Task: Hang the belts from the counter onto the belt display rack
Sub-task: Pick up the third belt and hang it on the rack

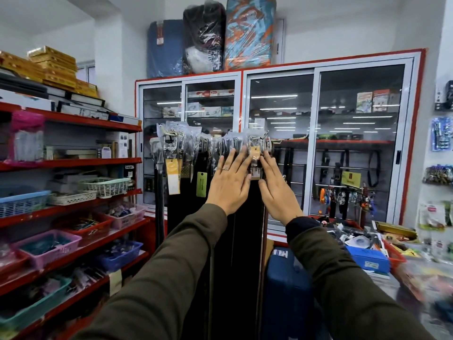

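My left hand [229,184] and right hand [275,190], open flat, gripping nothing, press either side of tagged belt [255,165] on rack [274,141]; strap hangs straight down between them.

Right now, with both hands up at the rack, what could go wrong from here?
1. The belts hang tightly packed; as the left hand and right hand press among the plastic-wrapped buckles, a neighbouring belt could perhaps be nudged off.
2. Neither hand shows a closed grip, so a belt being adjusted might slip.
3. Dangling price tags could snag or tear.
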### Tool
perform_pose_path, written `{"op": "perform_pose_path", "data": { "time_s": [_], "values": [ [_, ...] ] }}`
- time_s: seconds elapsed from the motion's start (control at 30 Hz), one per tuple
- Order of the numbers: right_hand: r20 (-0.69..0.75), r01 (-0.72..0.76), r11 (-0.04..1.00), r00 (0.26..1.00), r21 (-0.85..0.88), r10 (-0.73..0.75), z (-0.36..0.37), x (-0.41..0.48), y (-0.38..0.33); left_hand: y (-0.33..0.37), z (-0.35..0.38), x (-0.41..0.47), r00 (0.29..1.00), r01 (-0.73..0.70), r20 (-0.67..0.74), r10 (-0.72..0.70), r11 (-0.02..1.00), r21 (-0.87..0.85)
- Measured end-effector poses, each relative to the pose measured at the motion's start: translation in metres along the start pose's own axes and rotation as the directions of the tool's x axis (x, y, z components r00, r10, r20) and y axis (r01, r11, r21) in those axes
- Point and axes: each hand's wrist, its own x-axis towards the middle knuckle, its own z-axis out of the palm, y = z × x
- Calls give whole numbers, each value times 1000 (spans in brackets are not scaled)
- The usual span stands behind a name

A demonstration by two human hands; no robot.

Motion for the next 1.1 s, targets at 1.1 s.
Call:
{"op": "perform_pose_path", "data": {
  "time_s": [1.1],
  "values": [
    [65,167,975,985,-146,-160,149,46,-106,-167,-56,-61,998,56,46,-47,970,-237]
  ]
}}
